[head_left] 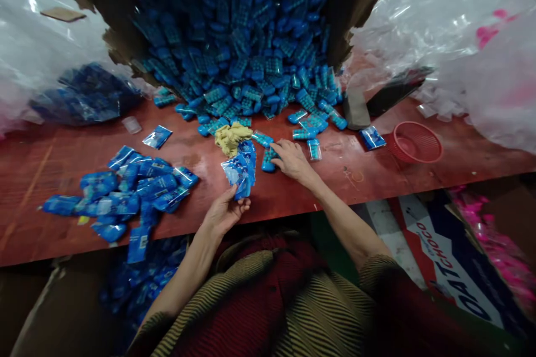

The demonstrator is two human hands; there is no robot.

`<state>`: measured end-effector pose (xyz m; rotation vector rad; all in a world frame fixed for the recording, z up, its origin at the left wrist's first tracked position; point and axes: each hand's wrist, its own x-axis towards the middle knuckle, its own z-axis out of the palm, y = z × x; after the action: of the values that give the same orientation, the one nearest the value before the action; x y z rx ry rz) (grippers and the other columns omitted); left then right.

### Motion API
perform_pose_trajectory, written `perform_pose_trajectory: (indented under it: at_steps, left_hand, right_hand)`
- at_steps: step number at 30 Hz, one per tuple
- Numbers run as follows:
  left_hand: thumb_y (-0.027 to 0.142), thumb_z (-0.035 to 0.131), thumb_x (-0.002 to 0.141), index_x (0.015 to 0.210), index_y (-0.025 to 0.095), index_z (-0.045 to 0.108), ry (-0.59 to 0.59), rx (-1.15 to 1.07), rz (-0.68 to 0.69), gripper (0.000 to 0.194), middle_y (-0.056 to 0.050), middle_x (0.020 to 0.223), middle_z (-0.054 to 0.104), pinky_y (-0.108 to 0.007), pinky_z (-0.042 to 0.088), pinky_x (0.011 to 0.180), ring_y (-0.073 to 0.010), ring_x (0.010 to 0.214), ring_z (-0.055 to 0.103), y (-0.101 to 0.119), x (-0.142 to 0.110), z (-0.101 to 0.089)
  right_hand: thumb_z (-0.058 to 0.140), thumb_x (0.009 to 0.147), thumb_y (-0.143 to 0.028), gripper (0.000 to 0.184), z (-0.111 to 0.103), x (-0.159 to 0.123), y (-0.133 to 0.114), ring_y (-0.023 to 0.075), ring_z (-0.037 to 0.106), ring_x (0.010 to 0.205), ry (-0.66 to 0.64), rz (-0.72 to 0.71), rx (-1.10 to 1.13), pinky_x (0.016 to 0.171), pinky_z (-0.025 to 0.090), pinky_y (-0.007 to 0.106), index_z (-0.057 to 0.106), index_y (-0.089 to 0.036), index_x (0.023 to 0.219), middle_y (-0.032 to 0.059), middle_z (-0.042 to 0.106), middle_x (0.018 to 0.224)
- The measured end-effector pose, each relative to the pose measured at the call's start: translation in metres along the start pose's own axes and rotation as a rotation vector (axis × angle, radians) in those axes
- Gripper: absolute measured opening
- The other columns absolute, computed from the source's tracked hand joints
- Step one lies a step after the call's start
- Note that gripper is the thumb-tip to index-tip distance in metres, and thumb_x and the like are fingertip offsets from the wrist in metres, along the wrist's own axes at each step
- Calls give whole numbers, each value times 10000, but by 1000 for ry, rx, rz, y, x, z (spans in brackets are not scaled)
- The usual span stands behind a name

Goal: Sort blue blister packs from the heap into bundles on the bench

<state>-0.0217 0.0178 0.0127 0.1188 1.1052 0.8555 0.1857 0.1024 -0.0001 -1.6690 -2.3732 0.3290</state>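
My left hand [226, 212] pinches a fan of flat blue printed wrappers [240, 170] near the table's front edge. To the right, my right hand [292, 160] has its thumb and fingertips closed on the end of a small blue tube-shaped container [267, 160], clear with turquoise pieces inside. Another such container [262, 139] lies just beyond those fingers. A crumpled yellow cloth [232, 136] sits against the far end of the wrappers. On the left, blue wrapped packs [142, 181] lie in a loose pile.
A torn cardboard box [121, 47] spills many blue containers [251, 67] onto the red table [335, 184]. To the right are a red plastic basket [419, 142], a blue packet [372, 138] and a dark block [355, 109]. Clear plastic bags [439, 17] flank the box. More blue packs [142, 284] lie below the table.
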Motion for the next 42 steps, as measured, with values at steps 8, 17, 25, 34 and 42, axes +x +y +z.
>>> perform_pose_trajectory:
  at_steps: [8,17,25,34,42]
  left_hand:
    - [229,589,813,647,140,578,79,-35,30,189,-1,467,521,-199,496,462,-116,489,572,-1,-1,-4]
    - [252,649,763,733,133,609,52,-62,119,129,-9,548,596,-216,498,446,-117,476,577,-7,2,-9]
    - [307,743,657,752,124,618,-26,16,201,241,-25,632,655,-224,498,454,-137,520,610,-10,2,-14]
    - [418,775,594,695,121,591,-54,84,295,363,-17,618,634,-224,490,479,-118,528,583,-10,0,-14]
    - [424,784,567,682,142,568,3,121,411,373,31,594,594,-241,515,544,-109,556,574,-9,-4,-6]
  right_hand:
    - [576,821,-190,452,-8,-7,-4,278,507,1061,72,3,246,894,383,423,538,-196,1272,110,596,1176]
    - [633,802,-336,395,-27,-52,-49,195,585,1033,-154,-199,749,925,445,373,602,-234,1182,49,643,1120]
    - [619,830,-312,393,-24,-54,-47,213,561,1036,-106,-319,562,925,458,428,584,-214,1209,85,617,1118]
    - [617,828,-336,453,-23,-63,-54,230,551,1035,-102,-280,530,949,441,456,536,-220,1258,86,609,1119]
    - [686,766,-335,594,5,-68,-64,232,585,1059,-17,-96,792,921,470,391,451,-212,1297,96,599,1135]
